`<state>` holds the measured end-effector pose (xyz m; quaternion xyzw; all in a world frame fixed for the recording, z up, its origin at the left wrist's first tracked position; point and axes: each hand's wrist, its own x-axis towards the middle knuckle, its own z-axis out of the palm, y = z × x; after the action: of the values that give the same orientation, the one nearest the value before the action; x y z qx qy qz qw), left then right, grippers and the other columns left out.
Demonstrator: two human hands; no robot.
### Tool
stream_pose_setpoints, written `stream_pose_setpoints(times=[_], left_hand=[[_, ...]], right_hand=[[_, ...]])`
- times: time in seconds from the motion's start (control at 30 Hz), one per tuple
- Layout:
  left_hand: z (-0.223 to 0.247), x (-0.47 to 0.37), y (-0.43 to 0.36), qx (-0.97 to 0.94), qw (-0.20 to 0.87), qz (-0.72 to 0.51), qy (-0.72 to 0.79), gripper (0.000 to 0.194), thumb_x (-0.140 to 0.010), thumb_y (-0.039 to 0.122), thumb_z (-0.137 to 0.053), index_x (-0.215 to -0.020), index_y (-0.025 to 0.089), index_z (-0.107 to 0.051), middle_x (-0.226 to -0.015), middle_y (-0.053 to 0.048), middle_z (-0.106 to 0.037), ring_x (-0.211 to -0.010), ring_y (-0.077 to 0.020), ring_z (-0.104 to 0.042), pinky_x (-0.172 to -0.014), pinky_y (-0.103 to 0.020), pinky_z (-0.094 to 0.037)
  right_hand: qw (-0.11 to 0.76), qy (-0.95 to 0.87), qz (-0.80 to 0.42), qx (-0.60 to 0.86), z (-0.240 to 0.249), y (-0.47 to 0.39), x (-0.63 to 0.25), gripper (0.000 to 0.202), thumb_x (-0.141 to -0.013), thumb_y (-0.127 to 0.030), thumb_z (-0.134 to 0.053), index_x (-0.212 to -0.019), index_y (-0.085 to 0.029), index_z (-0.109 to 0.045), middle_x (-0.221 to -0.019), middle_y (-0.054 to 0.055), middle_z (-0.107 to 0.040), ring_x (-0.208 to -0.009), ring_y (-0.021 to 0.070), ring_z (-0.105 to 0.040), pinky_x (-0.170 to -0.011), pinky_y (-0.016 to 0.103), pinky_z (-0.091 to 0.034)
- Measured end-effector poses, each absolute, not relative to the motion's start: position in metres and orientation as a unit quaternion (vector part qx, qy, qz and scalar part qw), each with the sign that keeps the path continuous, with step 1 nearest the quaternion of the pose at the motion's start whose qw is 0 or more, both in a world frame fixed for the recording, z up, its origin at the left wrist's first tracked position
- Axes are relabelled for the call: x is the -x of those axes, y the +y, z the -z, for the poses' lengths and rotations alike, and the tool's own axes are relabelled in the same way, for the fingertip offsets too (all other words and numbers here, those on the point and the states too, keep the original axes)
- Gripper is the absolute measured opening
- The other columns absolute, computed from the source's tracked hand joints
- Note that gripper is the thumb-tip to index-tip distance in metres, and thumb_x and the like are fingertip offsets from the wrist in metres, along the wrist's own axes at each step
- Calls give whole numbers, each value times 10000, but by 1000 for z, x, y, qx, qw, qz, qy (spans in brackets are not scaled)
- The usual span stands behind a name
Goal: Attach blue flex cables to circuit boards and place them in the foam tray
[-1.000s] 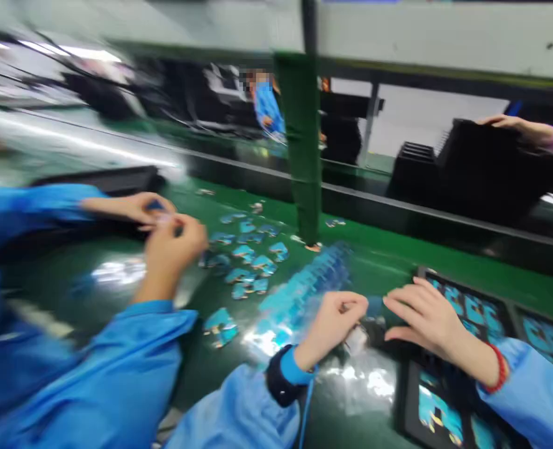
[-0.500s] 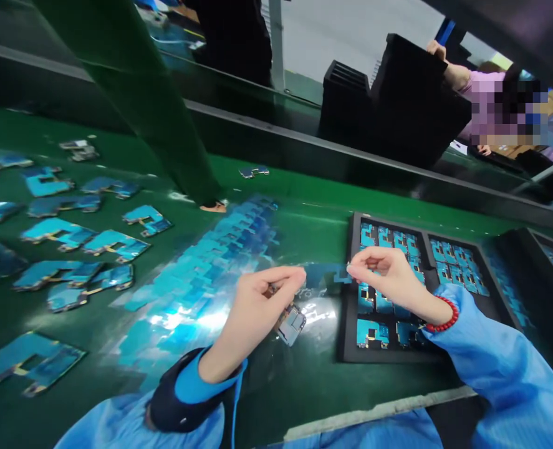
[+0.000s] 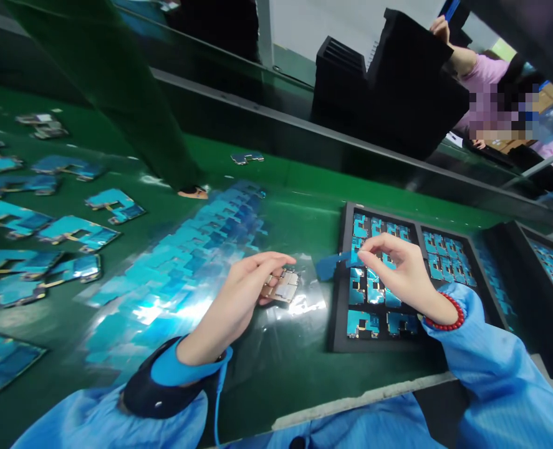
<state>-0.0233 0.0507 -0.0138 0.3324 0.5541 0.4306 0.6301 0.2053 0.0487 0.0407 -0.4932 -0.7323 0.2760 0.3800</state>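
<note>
My left hand (image 3: 250, 287) is closed around a small circuit board (image 3: 285, 285), whose silvery metal face is turned up toward me. To its right, my right hand (image 3: 395, 268) pinches a thin blue film piece (image 3: 330, 265) by one end. The film hangs in the air between the hands, apart from the board. Under my right hand lies a black tray (image 3: 339, 330) with blue-faced circuit boards in its slots. Left of my left hand, a long row of overlapping blue films (image 3: 177, 249) rests on a clear sheet on the green table.
Several blue-covered circuit boards (image 3: 77, 232) lie scattered at the left. A green post (image 3: 131, 106) rises behind the films. One small board (image 3: 247, 158) sits near the back ledge. Another black tray (image 3: 514, 268) stands at the right. Beyond the ledge, a co-worker's hand (image 3: 439, 30) touches a black bin (image 3: 407, 93).
The blue film has moved clear of the left hand with my right hand. The board in my left hand has tilted, showing more of its metal face. The view has shifted slightly.
</note>
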Motion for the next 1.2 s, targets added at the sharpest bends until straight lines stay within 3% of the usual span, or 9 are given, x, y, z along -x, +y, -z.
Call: stream_pose_setpoints(times=[0.17,0.37,0.5,0.7,0.83,0.97,1.1,1.2], left_hand=[[16,24,49,-339,643,-424,540,317,-560,367,-712,-788,147,-699,-510,34,-503,-490,-122,-460,-394,-195,-376],[13,17,42,-395,622,-435,517,523,-638,423,-781,-1067,177,-609,-694,2,-675,-604,-155,-587,-524,-232,-520],[12,17,37,-449,565,-440,535,393,-692,403,-757,-1004,204,-623,-750,-12,-716,-629,-147,-635,-579,-209,-548],[13,19,36,-493,577,-426,493,320,-719,352,-739,-1005,237,-651,-923,-11,-736,-851,-164,-705,-762,-185,-580],[14,17,33,-468,572,-452,500,274,-702,292,-762,-951,251,-655,-870,4,-751,-832,-172,-721,-770,-193,-588],[16,17,25,-519,491,-475,514,218,-732,289,-752,-935,275,-673,-895,11,-756,-799,-183,-727,-733,-203,-600],[21,20,19,-629,349,-445,533,252,-807,310,-698,-1057,304,-671,-972,17,-752,-749,-185,-725,-715,-240,-611],[24,22,18,-669,314,-428,520,258,-860,289,-644,-1117,317,-638,-1046,23,-724,-823,-169,-713,-746,-230,-600]], right_hand=[[413,-695,-298,508,-36,40,-209,58,-831,-217,-680,-785,-186,-661,-763,7,-688,-706,123,-632,-691,264,-533],[433,-653,-355,510,-22,32,-209,61,-825,-240,-688,-791,-194,-666,-781,18,-691,-737,142,-646,-695,285,-558],[456,-682,-290,493,-14,29,-206,39,-845,-198,-665,-809,-213,-672,-796,20,-695,-781,156,-646,-751,316,-546],[480,-679,-254,494,-15,27,-201,74,-818,-161,-686,-782,-226,-682,-740,-15,-708,-707,141,-652,-1020,438,-469],[489,-659,-274,502,-16,27,-201,82,-808,-157,-692,-779,-234,-688,-736,-17,-709,-703,146,-651,-984,439,-490],[496,-646,-310,490,-15,27,-202,80,-798,-172,-704,-774,-248,-706,-733,1,-706,-795,192,-664,-868,425,-542],[497,-636,-324,494,-14,27,-200,97,-774,-147,-726,-759,-242,-715,-741,5,-716,-827,201,-678,-941,452,-520],[501,-624,-344,491,-15,26,-199,125,-766,-116,-726,-780,-241,-723,-761,-1,-720,-788,177,-676,-913,419,-540]])
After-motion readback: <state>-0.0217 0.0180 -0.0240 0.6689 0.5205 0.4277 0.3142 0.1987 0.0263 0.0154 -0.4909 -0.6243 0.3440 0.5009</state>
